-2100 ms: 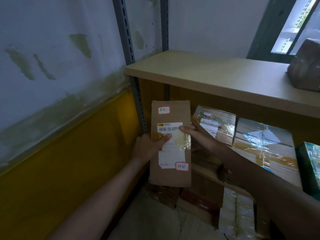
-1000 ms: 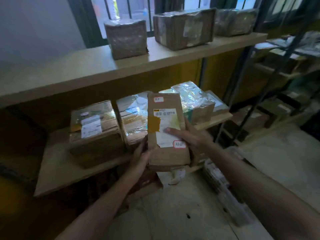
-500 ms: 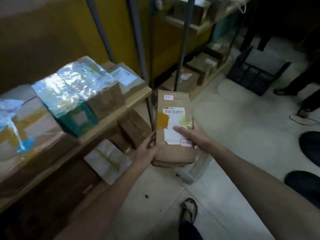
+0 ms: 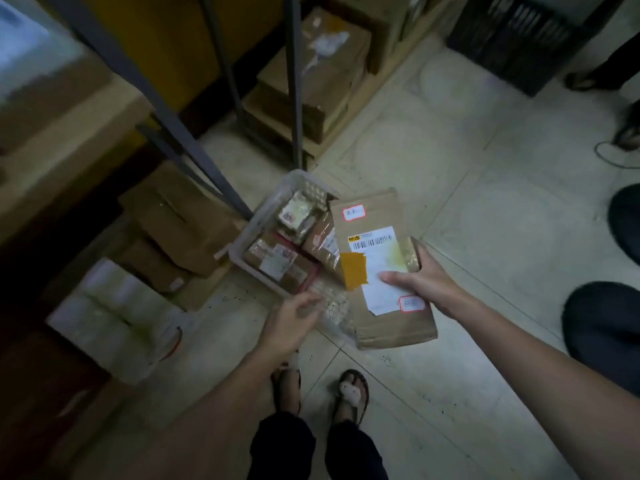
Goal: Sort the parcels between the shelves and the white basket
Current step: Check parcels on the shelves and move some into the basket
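Flat brown cardboard parcel (image 4: pixel 375 211) with a white label and orange tape patch is gripped by the right hand (image 4: pixel 420 277), thumb on the label, above the right edge of the white plastic basket (image 4: pixel 255 224) on the pale tiled floor (image 4: pixel 478 209). Left hand (image 4: pixel 290 321) hangs empty, fingers loosely spread, over the basket's near rim; small wrapped parcels (image 4: pixel 277 262) lie inside.

A parcel storeroom is indicated by metal-framed shelves (image 4: pixel 295 98) stacked with taped cardboard parcels (image 4: pixel 334 76), by a white basket (image 4: pixel 258 220) filled with labelled packets (image 4: pixel 277 261) on the tiled floor (image 4: pixel 485 209), and by a black crate (image 4: pixel 512 36) set farther off.
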`<act>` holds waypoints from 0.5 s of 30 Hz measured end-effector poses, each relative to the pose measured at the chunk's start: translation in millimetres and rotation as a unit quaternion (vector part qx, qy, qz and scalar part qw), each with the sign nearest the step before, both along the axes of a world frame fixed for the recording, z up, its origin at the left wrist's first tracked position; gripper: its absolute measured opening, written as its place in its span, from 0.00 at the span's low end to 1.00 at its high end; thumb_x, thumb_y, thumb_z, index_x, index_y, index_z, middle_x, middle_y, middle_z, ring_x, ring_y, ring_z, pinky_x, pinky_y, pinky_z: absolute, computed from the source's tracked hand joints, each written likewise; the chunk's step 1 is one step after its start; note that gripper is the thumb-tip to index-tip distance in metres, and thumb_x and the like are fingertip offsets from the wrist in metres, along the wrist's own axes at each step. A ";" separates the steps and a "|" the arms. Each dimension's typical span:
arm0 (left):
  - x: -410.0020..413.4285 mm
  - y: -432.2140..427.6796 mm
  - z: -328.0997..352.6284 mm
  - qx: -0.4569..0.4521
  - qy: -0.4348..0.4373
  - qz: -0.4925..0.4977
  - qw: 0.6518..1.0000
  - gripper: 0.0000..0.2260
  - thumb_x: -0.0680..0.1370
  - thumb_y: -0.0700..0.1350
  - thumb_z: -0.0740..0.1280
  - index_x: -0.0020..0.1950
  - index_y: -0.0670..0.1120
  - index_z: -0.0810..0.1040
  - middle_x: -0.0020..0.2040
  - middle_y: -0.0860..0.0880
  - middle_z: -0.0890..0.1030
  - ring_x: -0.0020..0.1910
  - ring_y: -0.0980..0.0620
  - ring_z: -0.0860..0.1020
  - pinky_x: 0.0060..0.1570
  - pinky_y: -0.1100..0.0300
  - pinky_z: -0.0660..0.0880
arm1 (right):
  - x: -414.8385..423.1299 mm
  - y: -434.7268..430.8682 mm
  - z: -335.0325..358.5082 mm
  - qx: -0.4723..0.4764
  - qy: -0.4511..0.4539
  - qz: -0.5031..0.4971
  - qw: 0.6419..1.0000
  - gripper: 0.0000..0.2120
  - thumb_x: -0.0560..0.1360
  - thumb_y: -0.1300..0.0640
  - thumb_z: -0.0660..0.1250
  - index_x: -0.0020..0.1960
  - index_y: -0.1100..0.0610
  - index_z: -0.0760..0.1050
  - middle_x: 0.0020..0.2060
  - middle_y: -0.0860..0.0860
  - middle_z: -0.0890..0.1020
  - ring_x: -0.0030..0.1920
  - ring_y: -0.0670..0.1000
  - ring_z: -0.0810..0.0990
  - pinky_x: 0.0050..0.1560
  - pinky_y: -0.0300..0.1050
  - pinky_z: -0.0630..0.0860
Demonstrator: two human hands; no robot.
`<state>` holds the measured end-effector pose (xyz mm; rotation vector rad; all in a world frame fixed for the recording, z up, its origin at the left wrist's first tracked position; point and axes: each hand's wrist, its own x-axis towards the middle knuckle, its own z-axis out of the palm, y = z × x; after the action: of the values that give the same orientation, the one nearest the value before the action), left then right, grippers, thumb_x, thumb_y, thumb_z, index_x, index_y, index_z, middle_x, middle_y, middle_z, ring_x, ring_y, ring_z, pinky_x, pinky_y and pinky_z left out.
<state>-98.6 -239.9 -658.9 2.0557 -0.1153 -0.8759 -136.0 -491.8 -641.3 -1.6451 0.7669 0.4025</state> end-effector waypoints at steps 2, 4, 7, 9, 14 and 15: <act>12.2 -1.1 -41.0 0.055 -0.048 -0.033 0.997 0.13 0.74 0.42 0.67 0.58 0.48 0.78 0.58 0.49 0.78 0.57 0.51 0.75 0.55 0.61 0.70 | 5.0 -5.5 -34.7 -0.005 0.019 0.004 1.000 0.37 0.62 0.53 0.79 0.67 0.46 0.67 0.56 0.46 0.81 0.54 0.49 0.81 0.57 0.48 0.76; 24.9 -0.2 -81.2 0.106 -0.113 -0.108 0.982 0.16 0.73 0.43 0.68 0.61 0.47 0.76 0.59 0.48 0.77 0.59 0.48 0.73 0.56 0.57 0.69 | 12.9 -5.1 -68.9 0.020 0.025 0.006 0.999 0.33 0.63 0.56 0.79 0.64 0.47 0.69 0.54 0.46 0.82 0.50 0.46 0.83 0.48 0.40 0.79; 42.0 7.6 -139.2 0.177 -0.187 -0.226 0.939 0.20 0.74 0.49 0.68 0.65 0.48 0.72 0.64 0.48 0.74 0.65 0.48 0.68 0.60 0.54 0.67 | 33.4 -5.8 -118.0 0.048 0.036 0.040 0.997 0.25 0.64 0.59 0.78 0.57 0.47 0.74 0.50 0.47 0.84 0.43 0.42 0.84 0.38 0.32 0.77; 51.4 14.7 -170.2 0.211 -0.198 -0.267 0.919 0.22 0.74 0.52 0.66 0.67 0.50 0.70 0.68 0.49 0.70 0.69 0.50 0.63 0.63 0.50 0.63 | 46.8 -6.9 -148.6 0.030 0.058 0.101 0.993 0.26 0.64 0.56 0.78 0.60 0.48 0.75 0.54 0.48 0.83 0.49 0.46 0.83 0.47 0.39 0.79; 63.0 35.2 -221.1 0.293 -0.186 -0.341 0.873 0.21 0.77 0.54 0.62 0.68 0.51 0.67 0.71 0.50 0.66 0.73 0.49 0.58 0.67 0.35 0.51 | 64.3 -2.2 -216.2 -0.051 0.156 0.357 0.919 0.40 0.65 0.49 0.77 0.73 0.49 0.63 0.66 0.47 0.70 0.67 0.51 0.69 0.60 0.40 0.66; 62.7 40.2 -228.4 0.315 -0.177 -0.353 0.863 0.20 0.77 0.55 0.60 0.69 0.52 0.66 0.72 0.51 0.65 0.74 0.50 0.56 0.67 0.34 0.48 | 65.9 -0.8 -226.7 -0.052 0.182 0.383 0.904 0.38 0.66 0.49 0.77 0.71 0.49 0.65 0.67 0.49 0.71 0.65 0.52 0.70 0.60 0.41 0.67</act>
<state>-35.9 -199.8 -887.3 2.8469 -0.9476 -1.0361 -70.1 -492.6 -868.0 -1.9616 0.3695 1.2729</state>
